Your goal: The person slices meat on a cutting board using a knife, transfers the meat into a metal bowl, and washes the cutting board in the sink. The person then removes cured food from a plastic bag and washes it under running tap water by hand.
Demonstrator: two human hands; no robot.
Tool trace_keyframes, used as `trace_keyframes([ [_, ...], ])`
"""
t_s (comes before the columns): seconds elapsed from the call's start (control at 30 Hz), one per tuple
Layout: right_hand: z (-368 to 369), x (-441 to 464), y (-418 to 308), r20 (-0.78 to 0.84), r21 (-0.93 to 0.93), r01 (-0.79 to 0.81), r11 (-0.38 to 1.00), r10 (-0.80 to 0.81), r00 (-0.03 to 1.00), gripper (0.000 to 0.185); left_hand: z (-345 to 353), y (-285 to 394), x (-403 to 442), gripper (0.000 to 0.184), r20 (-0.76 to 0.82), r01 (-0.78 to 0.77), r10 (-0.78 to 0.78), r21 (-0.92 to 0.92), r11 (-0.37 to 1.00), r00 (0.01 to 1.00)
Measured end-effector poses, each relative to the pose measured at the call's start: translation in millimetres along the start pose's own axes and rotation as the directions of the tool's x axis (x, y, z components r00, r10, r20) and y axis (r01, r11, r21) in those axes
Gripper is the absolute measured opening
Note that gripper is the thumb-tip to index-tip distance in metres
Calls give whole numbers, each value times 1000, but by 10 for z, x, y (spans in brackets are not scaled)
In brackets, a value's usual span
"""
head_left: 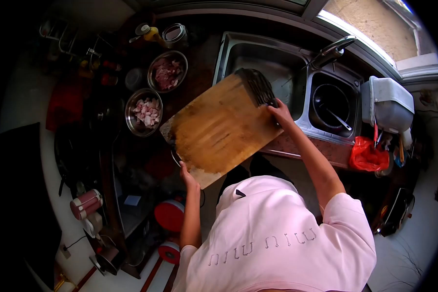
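A large wooden cutting board (214,126) is held up at a slant in front of me, between the counter and my body. My left hand (190,179) is closed on its lower left edge, near a curved metal handle (175,156). On the right edge, my right hand (281,114) is closed beside a dark slotted strip (258,86) at the board's end. The board's far right corner reaches over the large sink basin (263,56). Dark wet-looking streaks mark the board's surface. My fingers under the board are hidden.
Left of the board stand a metal bowl of pale meat chunks (146,113) and a metal bowl of redder meat (168,73). A dark pan with a spoon (333,109) sits in the small basin below the faucet (333,48). A red plastic bag (369,155) hangs at right.
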State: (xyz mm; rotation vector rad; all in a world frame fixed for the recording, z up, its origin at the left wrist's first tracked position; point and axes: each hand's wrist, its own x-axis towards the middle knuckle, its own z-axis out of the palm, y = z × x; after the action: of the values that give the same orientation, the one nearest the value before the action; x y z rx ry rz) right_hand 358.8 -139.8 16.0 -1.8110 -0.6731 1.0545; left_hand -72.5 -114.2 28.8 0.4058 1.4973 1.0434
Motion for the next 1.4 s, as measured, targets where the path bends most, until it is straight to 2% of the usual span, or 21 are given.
trace_keyframes([
  [0.07, 198, 28, -236, 62, -63, 61, 996, -57, 996, 50, -108, -21, 164, 60, -28, 12, -12, -21, 1000, 1000],
  [0.1, 326, 63, -211, -26, -257, 249, 934, -264, 964, 47, -145, -30, 214, 61, -37, -4, 4, -5, 1000, 999],
  [0.17, 562, 126, -50, -73, -642, 465, 609, -652, 754, 41, -151, -37, 310, 63, -38, -32, 33, 34, 999, 999],
  [0.23, 744, -271, -544, -2, -580, 346, 738, -426, 905, 34, -140, -61, 357, 64, -42, -6, 8, 42, 999, 999],
  [0.3, 957, -406, -507, 126, -743, 460, 487, -572, 810, 26, -157, -115, 377, 65, -34, 13, -11, 44, 999, 999],
  [0.43, 1367, -726, -382, 183, -868, 424, 259, -626, 758, 22, -240, -223, 524, 71, 28, 9, -11, 49, 999, 1000],
  [0.6, 1244, -1023, -209, 168, -790, 475, 387, -609, 776, 36, -270, -98, 463, 75, 182, 136, -161, 143, 980, 970],
  [0.63, 1160, -1098, -263, 107, -770, 452, 450, -608, 787, 36, -384, -224, 604, 75, 206, 26, -63, 179, 983, 976],
  [0.7, 859, -1251, -315, -57, -785, 315, 534, -568, 821, 26, -375, -269, 564, 71, 121, -123, 97, 231, 965, 988],
  [0.73, 694, -1297, -279, -142, -783, 250, 569, -556, 819, 24, -405, -384, 622, 61, -41, -186, 205, 272, 944, 978],
  [0.77, 521, -1328, -247, -221, -775, 192, 601, -544, 810, 21, -440, -455, 738, 53, -189, -197, 304, 437, 878, 934],
  [0.8, 304, -1374, -204, -290, -763, 195, 616, -596, 749, 17, -404, -444, 675, 53, -183, -241, 357, 462, 854, 916],
  [0.9, -449, -1668, -185, -508, -648, 146, 748, -567, 648, 14, -105, -407, 224, 44, 19, -512, 587, 511, 690, 809],
  [0.93, -724, -1763, -109, -558, -646, 102, 756, -559, 614, 14, -15, -400, 90, 44, 157, -633, 713, 612, 473, 684],
  [1.03, -1638, -2065, 248, -734, -559, -98, 823, -437, 521, 11, 401, -350, -362, 40, 528, -721, 728, 690, -67, 438],
  [1.07, -1960, -2158, 414, -775, -544, -168, 822, -415, 477, 10, 604, -399, -523, 36, 545, -771, 700, 636, 13, 462],
  [1.17, -3024, -2314, 963, -874, -463, -334, 821, -360, 326, 8, 1219, -594, -973, 37, 697, -893, 622, 450, 8, 357],
  [1.23, -3709, -2362, 1118, -923, -360, -342, 868, -277, 268, 9, 1629, -817, -1238, 29, 767, -927, 547, 373, 44, 335],
  [1.27, -4049, -2316, 1196, -928, -370, -441, 817, -302, 220, 10, 1835, -924, -1422, 27, 804, -936, 494, 346, 67, 332],
  [1.33, -4766, -2179, 1435, -917, -399, -462, 792, -349, 194, 12, 2221, -1081, -1878, 20, 837, -922, 388, 342, 180, 386],
  [1.4, -5271, -2059, 1584, -915, -402, -531, 746, -348, 204, 15, 2520, -1357, -2098, 19, 870, -922, 342, 268, 278, 356],
])
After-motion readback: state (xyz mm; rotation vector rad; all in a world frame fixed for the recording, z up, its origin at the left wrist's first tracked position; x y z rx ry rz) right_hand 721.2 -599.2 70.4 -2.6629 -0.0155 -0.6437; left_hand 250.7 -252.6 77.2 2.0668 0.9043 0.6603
